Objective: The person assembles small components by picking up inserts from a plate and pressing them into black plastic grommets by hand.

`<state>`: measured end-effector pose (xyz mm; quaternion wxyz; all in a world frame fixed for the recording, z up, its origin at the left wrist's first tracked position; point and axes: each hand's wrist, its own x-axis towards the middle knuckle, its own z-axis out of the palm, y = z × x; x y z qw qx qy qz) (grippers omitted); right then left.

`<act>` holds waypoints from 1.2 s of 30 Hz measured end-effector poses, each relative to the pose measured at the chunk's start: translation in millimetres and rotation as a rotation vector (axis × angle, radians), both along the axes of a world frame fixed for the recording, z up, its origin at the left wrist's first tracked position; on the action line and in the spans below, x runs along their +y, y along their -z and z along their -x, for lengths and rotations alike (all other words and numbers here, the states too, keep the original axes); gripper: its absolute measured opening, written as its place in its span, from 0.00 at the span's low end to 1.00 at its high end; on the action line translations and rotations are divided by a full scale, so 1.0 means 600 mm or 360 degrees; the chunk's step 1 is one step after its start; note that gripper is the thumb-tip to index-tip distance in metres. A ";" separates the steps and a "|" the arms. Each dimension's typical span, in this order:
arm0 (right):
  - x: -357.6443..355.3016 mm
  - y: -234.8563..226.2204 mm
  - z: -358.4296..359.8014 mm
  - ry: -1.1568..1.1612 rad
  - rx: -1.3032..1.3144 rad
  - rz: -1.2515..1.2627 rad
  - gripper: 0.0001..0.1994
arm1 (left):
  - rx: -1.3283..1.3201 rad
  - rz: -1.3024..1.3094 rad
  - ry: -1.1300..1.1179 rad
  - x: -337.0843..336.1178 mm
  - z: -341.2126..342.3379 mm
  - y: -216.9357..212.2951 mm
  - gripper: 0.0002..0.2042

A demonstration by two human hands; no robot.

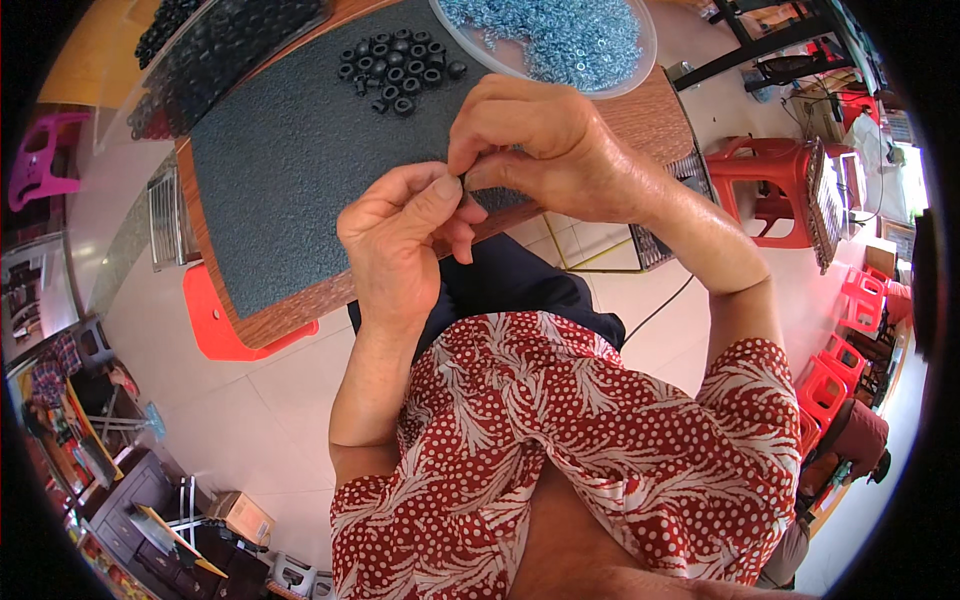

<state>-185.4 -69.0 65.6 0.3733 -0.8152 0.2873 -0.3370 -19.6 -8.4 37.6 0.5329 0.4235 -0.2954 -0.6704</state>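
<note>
Over the near right part of the dark grey mat (270, 190), my two hands meet at the fingertips. Thumb and index finger of my left hand (395, 235) are pinched on a small black piece (463, 181), mostly hidden by the fingers. From the right, my right hand (550, 130) pinches at the same spot, its fingers closed around the piece. Beyond them on the mat lies a loose cluster of black ring-shaped pieces (395, 74) with open centres. A clear round tub (652, 40) at the far right holds many small translucent blue pieces (560, 45).
A clear container of black pieces (215, 65) sits at the table's far left. The wooden table edge (300, 322) runs close to my lap. A red stool (215, 320) is partly under the left side; another red stool (770, 185) stands right. Other people sit farther off at the right.
</note>
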 end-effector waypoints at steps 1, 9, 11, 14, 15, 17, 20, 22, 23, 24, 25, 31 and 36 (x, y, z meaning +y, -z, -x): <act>0.000 0.002 0.000 -0.0012 -0.0035 0.0017 0.06 | 0.0000 0.0004 -0.0001 0.001 0.001 0.000 0.10; 0.013 0.018 -0.007 0.0218 0.0028 0.0410 0.16 | 0.0227 -0.0036 -0.0152 -0.001 0.000 0.005 0.08; 0.014 0.023 -0.013 0.0267 0.0133 0.0640 0.19 | 0.0185 -0.0028 -0.0166 -0.002 0.004 0.000 0.08; 0.014 0.026 -0.017 0.0218 0.0251 0.0783 0.18 | 0.0144 -0.0012 -0.0187 0.000 0.008 -0.006 0.08; 0.013 0.026 -0.017 0.0198 0.0318 0.0817 0.16 | 0.0143 -0.0004 -0.0195 0.001 0.010 -0.009 0.08; 0.013 0.027 -0.018 0.0177 0.0383 0.0847 0.15 | 0.0099 0.0012 -0.0196 0.003 0.015 -0.018 0.08; 0.011 0.028 -0.021 0.0182 0.0396 0.0943 0.14 | 0.0066 0.0047 -0.0193 0.003 0.015 -0.013 0.07; 0.010 0.027 -0.019 0.0128 0.0452 0.1068 0.13 | 0.0075 0.0063 -0.0190 0.003 0.014 -0.011 0.07; 0.008 0.029 -0.018 0.0128 0.0452 0.1063 0.13 | 0.0054 0.0072 -0.0144 0.004 0.013 -0.013 0.07; 0.006 0.031 -0.017 0.0116 0.0415 0.1091 0.12 | 0.0033 0.0080 -0.0098 0.004 0.013 -0.013 0.07; 0.006 0.033 -0.016 0.0106 0.0379 0.1119 0.12 | 0.0034 0.0075 -0.0097 0.003 0.013 -0.012 0.07; 0.006 0.035 -0.010 0.0129 0.0356 0.1108 0.12 | 0.0204 -0.0086 -0.0097 0.001 0.011 -0.006 0.10; 0.006 0.040 -0.005 0.0145 0.0373 0.1161 0.12 | 0.0037 -0.0217 0.0048 0.007 0.005 -0.007 0.10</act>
